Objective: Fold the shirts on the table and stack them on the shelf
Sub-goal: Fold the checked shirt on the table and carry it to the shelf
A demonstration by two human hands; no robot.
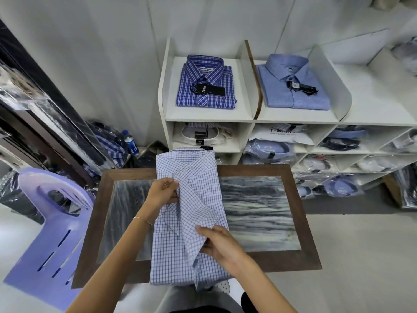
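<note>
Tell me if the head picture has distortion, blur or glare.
Head view: wide-angle bending curves the white shelf and the table frame; the edges are soft, as on the purple chair; the checked shirt in the centre is sharp; light is even, with faint sheen on the tabletop.

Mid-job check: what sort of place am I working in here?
Likely a clothing shop or its stockroom: a tagged dark blue plaid folded shirt on the white cubby shelf, and plastic-bagged shirts packed in lower compartments.
</note>
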